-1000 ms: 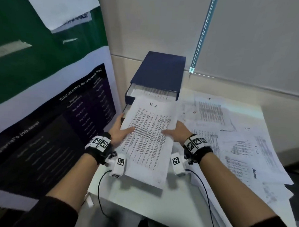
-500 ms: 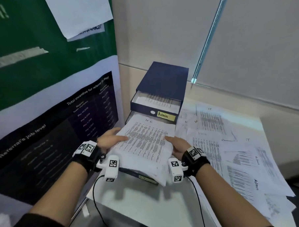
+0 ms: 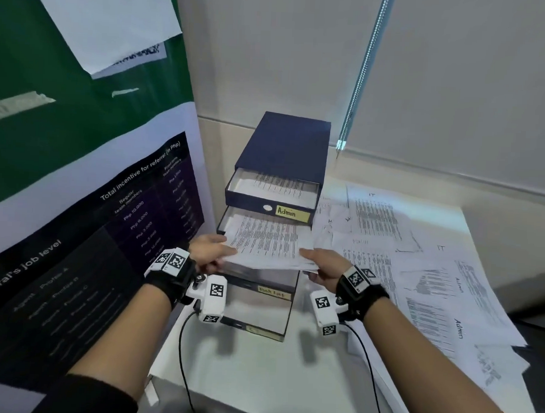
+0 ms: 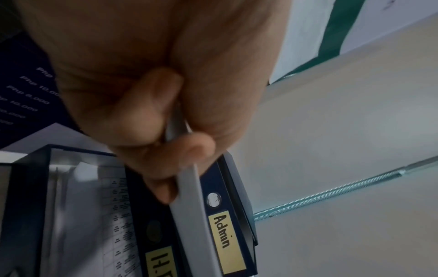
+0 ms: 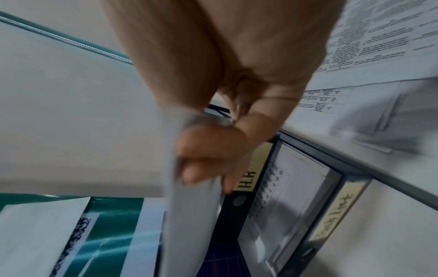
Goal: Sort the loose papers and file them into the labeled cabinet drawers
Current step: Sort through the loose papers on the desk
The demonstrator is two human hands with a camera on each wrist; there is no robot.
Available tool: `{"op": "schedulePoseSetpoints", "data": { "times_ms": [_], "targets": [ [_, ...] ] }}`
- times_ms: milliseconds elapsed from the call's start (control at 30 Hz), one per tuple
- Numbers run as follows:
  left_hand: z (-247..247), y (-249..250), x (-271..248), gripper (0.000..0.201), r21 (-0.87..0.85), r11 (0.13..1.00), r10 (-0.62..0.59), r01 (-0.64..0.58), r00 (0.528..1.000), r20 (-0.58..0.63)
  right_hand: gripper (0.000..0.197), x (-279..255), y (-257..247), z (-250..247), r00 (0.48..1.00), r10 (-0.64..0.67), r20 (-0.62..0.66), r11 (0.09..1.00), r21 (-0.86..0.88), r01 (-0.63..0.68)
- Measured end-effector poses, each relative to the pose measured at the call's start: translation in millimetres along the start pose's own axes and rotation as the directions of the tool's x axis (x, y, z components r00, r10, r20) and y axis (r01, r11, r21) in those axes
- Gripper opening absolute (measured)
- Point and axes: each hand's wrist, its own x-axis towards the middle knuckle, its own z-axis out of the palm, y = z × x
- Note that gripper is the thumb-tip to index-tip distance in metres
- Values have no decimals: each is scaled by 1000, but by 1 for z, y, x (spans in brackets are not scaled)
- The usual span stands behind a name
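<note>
A dark blue drawer cabinet [image 3: 286,144] stands at the table's back left. Its top drawer, labeled Admin [image 3: 291,212], is pulled out with sheets inside. The H.R drawer [image 5: 249,180] below it is also open. A stack of printed papers [image 3: 268,243] lies slanted over that second drawer, its far end inside. My left hand [image 3: 208,253] pinches the stack's left edge and my right hand [image 3: 322,263] grips its right edge. In the left wrist view my fingers [image 4: 154,112] curl round the paper edge [image 4: 187,187]. Below sits the Task list drawer [image 3: 275,292], further out.
Several loose printed sheets [image 3: 418,275], some marked IT or Admin, cover the right of the white table [image 3: 258,361]. A large poster [image 3: 76,229] stands close on the left. A blind wand [image 3: 361,73] hangs behind the cabinet.
Both hands have lowered the stack and pushed it forward, from above the cabinet front down into the second drawer. The Admin drawer front has come into view.
</note>
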Motion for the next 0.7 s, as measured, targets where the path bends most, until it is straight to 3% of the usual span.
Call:
{"op": "schedulePoseSetpoints", "data": {
  "times_ms": [67,133,333,467,533,600,700],
  "targets": [
    [2,3,12,39,-78,996,38,-45,996,-86,23,1,2,-4,989,108,105,993,-53,-103],
    [4,5,25,35,-87,990,91,-107,981,-169,15,0,4,-6,968,151,202,987,-91,-135],
    [27,20,45,35,-234,956,80,-178,924,-375,30,21,-16,-11,975,147,167,981,105,-165],
    [42,30,55,27,-331,919,64,-215,908,-414,12,35,-27,-13,957,146,251,946,249,-209],
    [45,30,62,26,-196,963,86,-184,903,-421,22,39,-27,-16,956,111,272,907,365,-209],
    [50,36,63,23,7,982,177,-189,902,-394,35,42,-27,-26,949,78,305,907,373,-194],
    [62,53,52,13,152,924,383,-352,862,-333,33,42,-15,-61,950,50,307,954,265,-136]
  ]
}}
